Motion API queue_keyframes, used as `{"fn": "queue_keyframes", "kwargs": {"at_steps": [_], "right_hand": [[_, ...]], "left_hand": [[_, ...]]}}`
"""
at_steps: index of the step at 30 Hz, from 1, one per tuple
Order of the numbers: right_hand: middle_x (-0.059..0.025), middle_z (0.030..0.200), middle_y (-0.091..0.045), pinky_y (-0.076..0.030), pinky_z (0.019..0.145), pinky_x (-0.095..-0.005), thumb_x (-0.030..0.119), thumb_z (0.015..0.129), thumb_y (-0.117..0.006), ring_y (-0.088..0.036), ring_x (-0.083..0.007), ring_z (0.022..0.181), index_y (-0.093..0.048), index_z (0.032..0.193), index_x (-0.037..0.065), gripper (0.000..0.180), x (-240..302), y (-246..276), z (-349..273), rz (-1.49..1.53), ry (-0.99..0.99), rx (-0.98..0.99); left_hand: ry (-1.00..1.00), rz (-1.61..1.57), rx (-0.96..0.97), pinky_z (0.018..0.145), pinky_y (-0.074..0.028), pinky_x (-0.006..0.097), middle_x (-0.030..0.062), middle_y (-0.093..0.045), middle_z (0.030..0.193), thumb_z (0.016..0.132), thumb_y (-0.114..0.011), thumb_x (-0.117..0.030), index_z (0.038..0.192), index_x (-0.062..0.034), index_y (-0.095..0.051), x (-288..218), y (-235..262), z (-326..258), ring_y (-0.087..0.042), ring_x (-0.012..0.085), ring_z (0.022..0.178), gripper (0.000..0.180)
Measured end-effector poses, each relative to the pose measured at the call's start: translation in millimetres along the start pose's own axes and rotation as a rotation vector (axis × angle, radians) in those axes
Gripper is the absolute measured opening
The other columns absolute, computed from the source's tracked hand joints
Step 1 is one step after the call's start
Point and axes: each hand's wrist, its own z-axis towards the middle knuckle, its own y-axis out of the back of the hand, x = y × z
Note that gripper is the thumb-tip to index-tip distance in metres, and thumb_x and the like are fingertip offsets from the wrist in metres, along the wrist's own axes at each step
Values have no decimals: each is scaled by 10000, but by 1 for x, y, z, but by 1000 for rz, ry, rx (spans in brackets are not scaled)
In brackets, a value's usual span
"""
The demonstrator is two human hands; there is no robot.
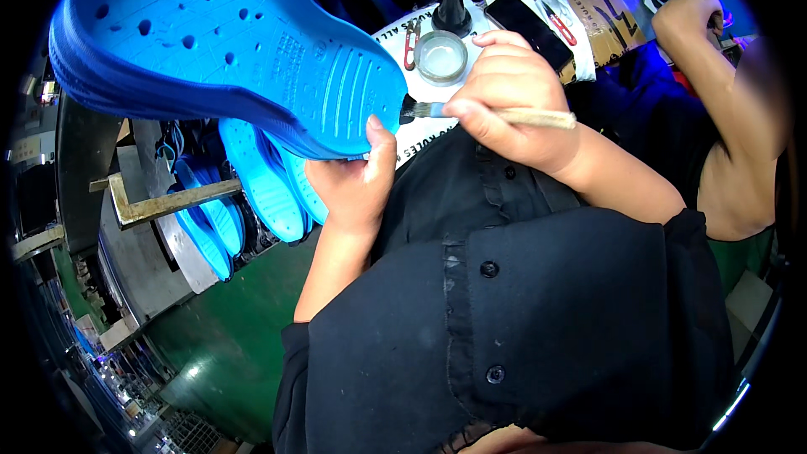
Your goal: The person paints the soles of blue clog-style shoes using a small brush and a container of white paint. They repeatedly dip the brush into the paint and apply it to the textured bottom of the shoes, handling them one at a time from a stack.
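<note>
A large bright blue shoe sole [252,42], dotted with holes and ridged toward one end, fills the upper left. My left hand [357,181] grips that ridged end, its thumb on top and the other fingers hidden beneath. In my right hand [513,101] is a flat brush [538,118] with a pale wooden handle. Its dark bristles touch the sole's edge beside my left thumb. Just beyond my right hand stand a small round glass jar [441,58] and a black bottle with a pointed nozzle [452,8].
More blue soles [265,181] hang or lie by a metal rack [176,202] at left. Near the jar are red-handled snips [412,44], a dark phone [528,29] and cardboard [601,17]. Another person's arm [714,76] reaches in at the right, close to my elbow.
</note>
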Motion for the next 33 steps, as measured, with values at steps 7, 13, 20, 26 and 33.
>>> {"fn": "queue_keyframes", "kwargs": {"at_steps": [7, 13, 20, 26, 33], "right_hand": [[-38, 587, -593, -435, 746, -349, 209, 797, -654, -584, -204, 598, -639, 626, 76, 217, -1, -9, 1, 83, 11, -116], [-37, 583, -590, -436, 753, -356, 209, 797, -652, -576, -215, 587, -623, 602, 76, 237, 3, -6, -1, 68, -19, -49], [-40, 583, -586, -428, 769, -349, 187, 810, -631, -573, -216, 612, -637, 633, 70, 212, -1, -5, -1, 70, -13, -90], [-46, 566, -560, -426, 753, -345, 133, 781, -631, -546, -219, 577, -632, 626, 76, 166, 2, 7, -5, 8, -16, -66], [-74, 617, -592, -418, 763, -365, 105, 876, -518, -541, -223, 621, -618, 647, 28, 262, -19, 35, -24, 63, -183, -265]], "left_hand": [[15, 19, 66, 825, -462, 309, 124, -624, 983, 802, -637, -27, 1051, 54, -565, -1, 0, -3, -597, 188, 883, 271], [-108, 14, -14, 675, -487, 285, 101, -648, 833, 777, -630, -15, 935, 27, -600, 0, -7, 3, -627, 169, 727, 167], [-171, 18, 7, 664, -481, 291, 98, -638, 807, 758, -633, 1, 921, 11, -603, -1, -9, 5, -615, 175, 708, 166], [-194, 50, 87, 805, -459, 294, 99, -618, 967, 796, -640, 10, 1045, 34, -563, 6, -3, 0, -585, 166, 866, 261], [-178, 124, -108, 766, -488, 321, 121, -635, 934, 794, -641, 32, 986, 59, -612, -16, 12, 22, -589, 170, 812, 196]]}}
